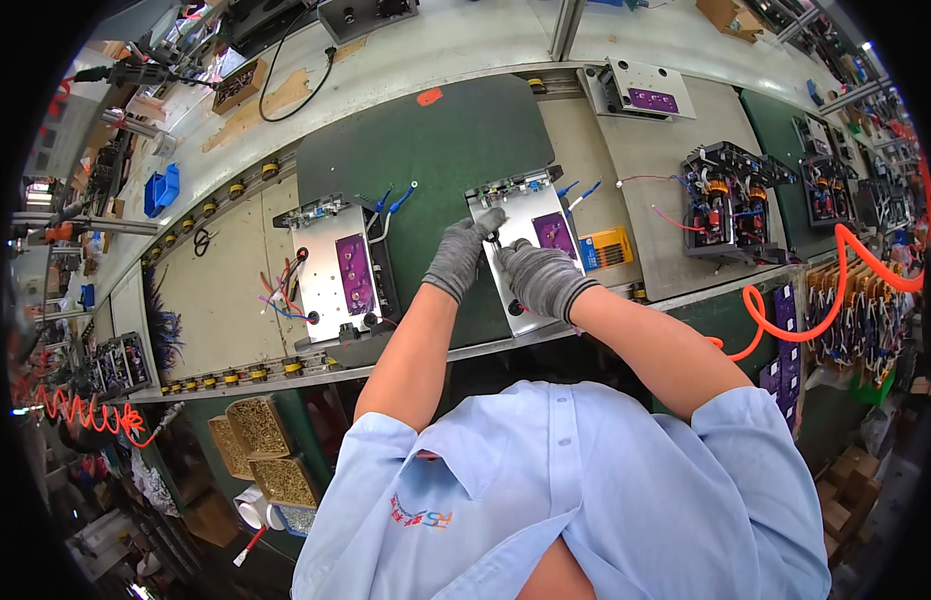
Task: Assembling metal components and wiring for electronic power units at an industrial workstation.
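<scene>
1. Beyond the far edge of a green board (426, 150) runs a pale desk (436, 45); a roller line (216, 310) carries the board.
2. At the board's right side sits a silver housing (529, 212), its long axis pointing away from the person, far end slanting slightly left.
3. Over the board's right part, the gloved left hand (463, 257) meets the housing's left edge; the gloved right hand (546, 280) comes across it from the side farther from the board's middle.
4. Each grip has curled fingers, converging at a small dark part (494, 240) on the housing, both about equally near; whether either grasps it, I cannot tell.
5. Along the board's left side lies a second housing (324, 275).
</scene>
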{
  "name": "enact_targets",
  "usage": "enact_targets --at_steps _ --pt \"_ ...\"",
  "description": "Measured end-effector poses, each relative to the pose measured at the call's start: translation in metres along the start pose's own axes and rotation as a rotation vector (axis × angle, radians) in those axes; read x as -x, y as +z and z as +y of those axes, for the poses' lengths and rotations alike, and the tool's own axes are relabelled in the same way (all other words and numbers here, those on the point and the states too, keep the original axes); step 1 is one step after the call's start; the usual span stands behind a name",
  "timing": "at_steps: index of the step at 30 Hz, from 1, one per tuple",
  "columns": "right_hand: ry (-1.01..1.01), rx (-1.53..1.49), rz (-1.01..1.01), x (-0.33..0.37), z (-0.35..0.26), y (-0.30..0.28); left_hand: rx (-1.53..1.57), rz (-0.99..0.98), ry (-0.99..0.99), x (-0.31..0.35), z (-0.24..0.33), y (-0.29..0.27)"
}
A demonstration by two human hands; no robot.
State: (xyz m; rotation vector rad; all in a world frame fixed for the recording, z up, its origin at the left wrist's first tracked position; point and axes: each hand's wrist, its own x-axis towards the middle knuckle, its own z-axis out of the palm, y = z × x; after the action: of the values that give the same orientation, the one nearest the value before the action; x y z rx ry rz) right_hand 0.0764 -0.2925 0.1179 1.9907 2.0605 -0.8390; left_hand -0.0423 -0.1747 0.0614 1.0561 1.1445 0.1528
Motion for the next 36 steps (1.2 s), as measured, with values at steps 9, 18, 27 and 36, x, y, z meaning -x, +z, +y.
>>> enact_targets --at_steps 9,18,27,36 --pt "-0.109 0.158 -0.011 -0.007 0.008 0.012 -0.265 0.052 -0.044 0.023 0.019 -0.016" --pt "-0.061 0.019 0.05 -0.007 0.012 0.023 -1.364 0.113 0.149 0.027 0.048 0.009" --pt "0.112 -0.4 0.074 -0.006 0.02 0.001 -0.94 -0.16 0.168 0.071 0.094 0.018" --pt "0.002 -0.597 0.38 -0.021 0.076 -0.019 -0.376 -0.267 0.267 0.119 0.034 0.024"
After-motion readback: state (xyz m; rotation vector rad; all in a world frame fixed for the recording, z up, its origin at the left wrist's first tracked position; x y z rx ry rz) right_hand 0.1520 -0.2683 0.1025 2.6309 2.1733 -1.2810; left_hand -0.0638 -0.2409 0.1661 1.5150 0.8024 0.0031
